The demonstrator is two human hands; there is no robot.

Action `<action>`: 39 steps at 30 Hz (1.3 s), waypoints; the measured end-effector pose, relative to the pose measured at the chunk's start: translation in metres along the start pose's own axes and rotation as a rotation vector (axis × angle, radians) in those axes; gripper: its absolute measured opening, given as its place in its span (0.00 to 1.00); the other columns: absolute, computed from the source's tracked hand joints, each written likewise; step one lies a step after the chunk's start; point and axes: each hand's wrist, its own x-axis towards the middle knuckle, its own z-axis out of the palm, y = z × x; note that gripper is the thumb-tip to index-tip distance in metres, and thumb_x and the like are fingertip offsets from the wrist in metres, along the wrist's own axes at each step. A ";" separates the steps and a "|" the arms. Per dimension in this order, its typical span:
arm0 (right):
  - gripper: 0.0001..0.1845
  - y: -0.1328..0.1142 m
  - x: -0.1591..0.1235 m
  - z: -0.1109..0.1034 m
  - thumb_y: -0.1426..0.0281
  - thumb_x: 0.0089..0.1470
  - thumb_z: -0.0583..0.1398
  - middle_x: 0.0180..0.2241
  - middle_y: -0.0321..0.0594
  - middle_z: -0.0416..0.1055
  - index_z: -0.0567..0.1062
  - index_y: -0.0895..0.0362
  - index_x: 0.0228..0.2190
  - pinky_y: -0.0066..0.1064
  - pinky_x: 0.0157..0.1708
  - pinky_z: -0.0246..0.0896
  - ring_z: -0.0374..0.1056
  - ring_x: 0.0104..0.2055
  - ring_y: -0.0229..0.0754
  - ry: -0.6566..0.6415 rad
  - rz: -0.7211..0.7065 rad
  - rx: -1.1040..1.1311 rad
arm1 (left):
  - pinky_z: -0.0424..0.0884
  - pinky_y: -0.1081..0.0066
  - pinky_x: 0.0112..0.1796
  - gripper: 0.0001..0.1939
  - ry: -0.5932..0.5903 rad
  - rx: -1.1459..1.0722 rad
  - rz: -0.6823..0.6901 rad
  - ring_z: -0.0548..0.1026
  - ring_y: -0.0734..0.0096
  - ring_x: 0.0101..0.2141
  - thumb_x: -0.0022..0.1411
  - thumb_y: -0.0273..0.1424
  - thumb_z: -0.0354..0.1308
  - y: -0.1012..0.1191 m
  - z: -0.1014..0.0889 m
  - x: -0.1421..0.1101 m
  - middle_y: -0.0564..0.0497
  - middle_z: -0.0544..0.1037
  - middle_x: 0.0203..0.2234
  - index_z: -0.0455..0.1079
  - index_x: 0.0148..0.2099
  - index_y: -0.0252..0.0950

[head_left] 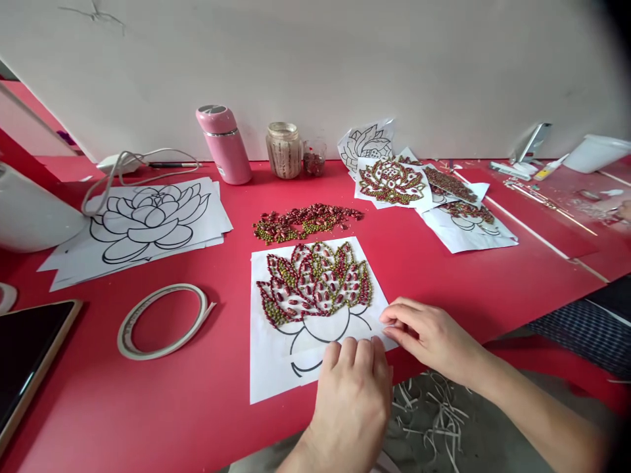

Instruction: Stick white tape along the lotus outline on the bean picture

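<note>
A sheet of paper (269, 387) with a lotus outline lies on the red table in front of me. Red beans and green mung beans cover its upper petals, while the lower petals (325, 323) are bare line drawing. My left hand (352, 387), its fingers curled, rests over the sheet's lower right part; its fingertips are hidden. At the right edge of the paper, my right hand (428, 335) has thumb and fingers drawn together, and whatever is between them cannot be made out. A pale strip seems to lie across the lower petals. Loose beans (308, 222) are heaped behind the sheet.
Left are a masking tape roll (162, 322), a tablet-like device (34, 355) and lotus printouts (152, 223). Behind stand a pink flask (225, 148), a glass jar (284, 151) and a small cup (314, 159). Bean-covered pictures (392, 180) lie back right. Another person's hand (625, 210) shows far right.
</note>
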 end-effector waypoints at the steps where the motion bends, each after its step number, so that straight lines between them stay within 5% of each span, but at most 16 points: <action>1: 0.04 0.001 0.001 -0.001 0.75 0.56 0.52 0.28 0.34 0.62 0.65 0.56 0.30 0.25 0.28 0.55 0.60 0.28 0.35 -0.011 -0.007 -0.002 | 0.59 0.67 0.28 0.13 -0.006 0.005 0.003 0.64 0.70 0.27 0.55 0.26 0.52 -0.001 0.002 0.001 0.53 0.67 0.27 0.65 0.45 0.32; 20: 0.11 0.014 0.021 -0.011 0.71 0.60 0.50 0.29 0.37 0.68 0.70 0.56 0.31 0.26 0.32 0.60 0.66 0.31 0.35 -0.125 -0.359 -0.204 | 0.58 0.66 0.27 0.13 0.014 -0.062 -0.009 0.64 0.70 0.27 0.54 0.25 0.55 -0.003 0.012 -0.001 0.54 0.68 0.27 0.64 0.43 0.32; 39: 0.08 0.003 0.001 -0.004 0.73 0.58 0.49 0.31 0.38 0.65 0.68 0.56 0.32 0.27 0.32 0.60 0.64 0.32 0.37 -0.012 -0.096 -0.033 | 0.61 0.66 0.27 0.15 0.005 -0.041 -0.008 0.64 0.70 0.27 0.54 0.25 0.54 -0.003 0.010 -0.001 0.53 0.67 0.26 0.64 0.46 0.29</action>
